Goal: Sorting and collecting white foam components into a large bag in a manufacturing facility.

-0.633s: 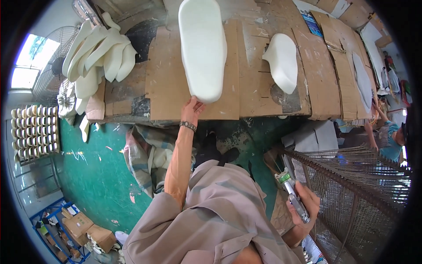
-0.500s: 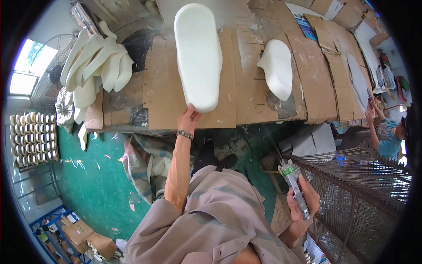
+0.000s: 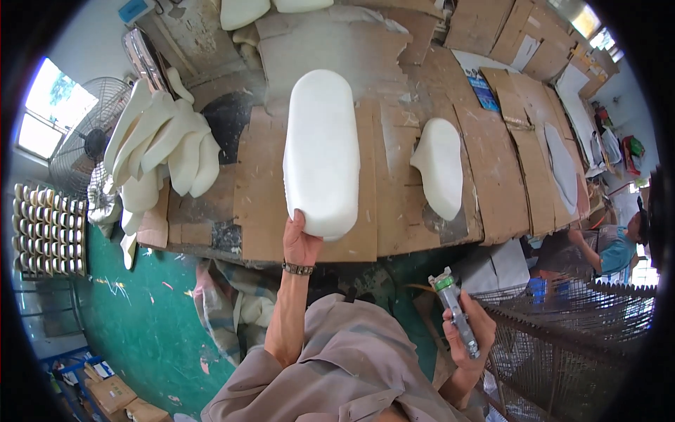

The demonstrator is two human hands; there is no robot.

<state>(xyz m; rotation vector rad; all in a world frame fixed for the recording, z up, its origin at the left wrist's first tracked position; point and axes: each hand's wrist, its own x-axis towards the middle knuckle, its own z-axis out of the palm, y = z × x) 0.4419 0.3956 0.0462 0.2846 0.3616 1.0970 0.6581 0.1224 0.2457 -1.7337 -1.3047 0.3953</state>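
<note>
My left hand [image 3: 301, 241] grips the near end of a long white foam piece [image 3: 322, 151], thumb on top and the other fingers hidden beneath. The piece has rounded ends and points away from me above the cardboard-covered table [image 3: 264, 211]. To the right of the table, my right hand [image 3: 472, 330] is wrapped around a grey spray gun [image 3: 458, 316] with a green ring near its upper end. The gun is apart from the foam. A smaller white shaped piece [image 3: 441, 169] lies on the table to the right.
Pale curved foam pieces [image 3: 165, 133] are heaped at the table's left, near a fan [image 3: 91, 144]. A rack of small pale pieces [image 3: 49, 232] stands farther left. A wire-mesh rack [image 3: 562, 337] is at right. Beyond it is another person [image 3: 612, 243]. A crumpled sack [image 3: 221, 309] lies below.
The view has tilted, shifting the table lower. My left thumb now lies on top of the foam piece's near end. My right hand has moved slightly left with the spray gun.
</note>
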